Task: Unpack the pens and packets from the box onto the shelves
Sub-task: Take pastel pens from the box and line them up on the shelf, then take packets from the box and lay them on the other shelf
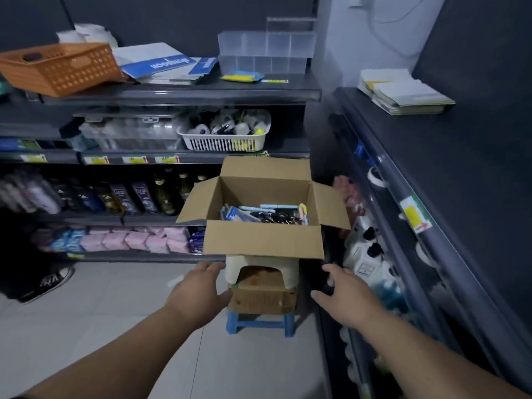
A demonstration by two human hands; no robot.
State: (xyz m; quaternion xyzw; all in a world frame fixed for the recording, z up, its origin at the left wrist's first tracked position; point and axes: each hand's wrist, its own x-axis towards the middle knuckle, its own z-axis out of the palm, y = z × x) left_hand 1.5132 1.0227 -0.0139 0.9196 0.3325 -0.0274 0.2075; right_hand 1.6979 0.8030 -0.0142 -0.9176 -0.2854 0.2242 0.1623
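While CLEAR bottles [141, 197] stand shelved, left hand [198, 289] and right hand [348, 292] hover empty, fingers spread.

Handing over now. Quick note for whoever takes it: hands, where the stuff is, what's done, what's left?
Left hand: open, empty, below the box's near left corner.
Right hand: open, empty, below its near right corner.
Box: flaps open, on a white stool; pens and packets lie inside.
Done: box opened.
Left: move all pens and packets onto the shelves.
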